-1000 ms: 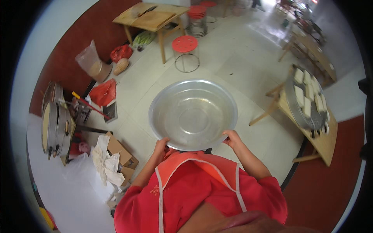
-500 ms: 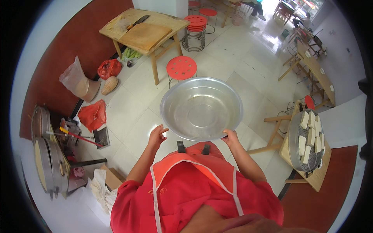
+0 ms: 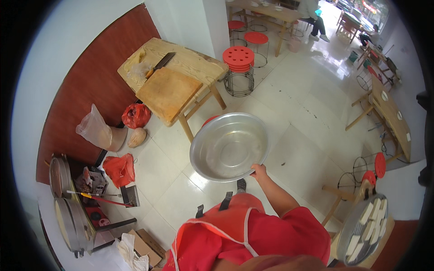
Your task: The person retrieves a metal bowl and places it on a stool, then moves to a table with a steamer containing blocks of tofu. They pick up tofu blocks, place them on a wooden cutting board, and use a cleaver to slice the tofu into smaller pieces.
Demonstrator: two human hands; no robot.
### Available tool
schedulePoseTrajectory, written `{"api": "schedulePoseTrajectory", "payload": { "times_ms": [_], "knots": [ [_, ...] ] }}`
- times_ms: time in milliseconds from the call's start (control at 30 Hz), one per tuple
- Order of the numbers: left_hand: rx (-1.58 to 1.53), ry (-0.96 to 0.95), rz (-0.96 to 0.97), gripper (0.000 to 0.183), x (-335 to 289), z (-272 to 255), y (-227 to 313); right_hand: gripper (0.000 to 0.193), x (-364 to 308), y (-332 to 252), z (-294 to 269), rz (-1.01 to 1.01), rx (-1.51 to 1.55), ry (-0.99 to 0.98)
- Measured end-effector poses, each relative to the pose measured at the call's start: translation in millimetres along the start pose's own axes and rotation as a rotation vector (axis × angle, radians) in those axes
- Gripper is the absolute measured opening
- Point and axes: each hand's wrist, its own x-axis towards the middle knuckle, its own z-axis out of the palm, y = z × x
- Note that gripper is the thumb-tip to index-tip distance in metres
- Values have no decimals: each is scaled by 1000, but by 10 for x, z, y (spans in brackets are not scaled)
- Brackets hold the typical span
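Big steel basin [image 3: 229,146] held out over the tiled floor [image 3: 294,135], just w/ right hand [image 3: 259,170], fingers clamped on near rim. Left hand not visible. One-handed grip on wide rim = prob tips, slips, clangs down near bench [image 3: 174,79].

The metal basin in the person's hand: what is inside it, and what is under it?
The metal basin held by the right hand shows only bare shiny metal inside. Under its upper rim, a red stool peeks out; the rest of the stool and the floor below are covered.
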Motion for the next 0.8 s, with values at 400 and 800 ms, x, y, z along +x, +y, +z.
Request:
{"api": "schedulePoseTrajectory", "payload": {
  "times_ms": [400,800],
  "knots": [
    [-335,-1,-124,24,-208,368,1173,51,1496,49,619,63,42,-64],
    [-364,19,-279,25,-573,322,1012,35,2263,836,870,-75,200,60]
  ]
}}
